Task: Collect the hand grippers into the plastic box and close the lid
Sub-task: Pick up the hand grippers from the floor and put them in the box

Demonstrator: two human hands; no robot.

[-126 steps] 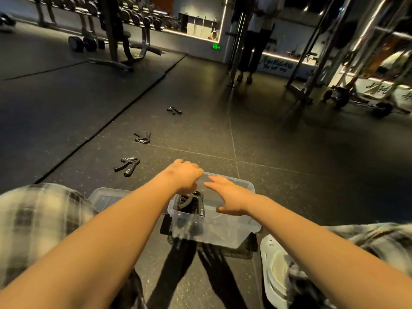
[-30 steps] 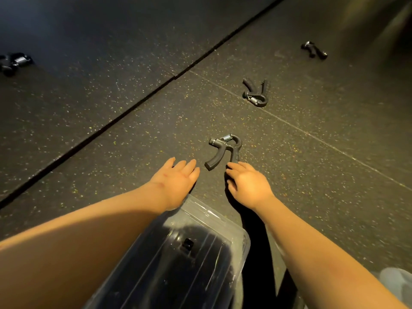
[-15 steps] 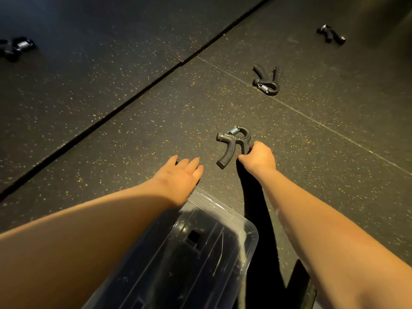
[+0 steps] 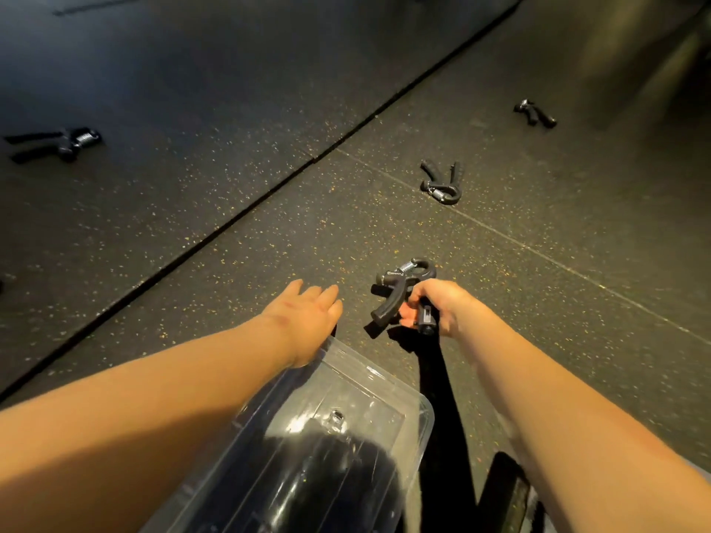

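Right hand (image 4: pixel 442 305) now clasps one handle of the nearest gripper (image 4: pixel 400 286), raised just off the floor (image 4: pixel 231 109) where it lay; left hand (image 4: pixel 307 317) stays spread flat beside the lid (image 4: pixel 384 382). Three more grippers (image 4: pixel 442 182) lie scattered.

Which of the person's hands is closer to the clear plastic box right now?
Left. The left hand is at the far edge of the plastic box, wrist over its rim. The right hand is beyond the box, off to the right, holding a hand gripper.
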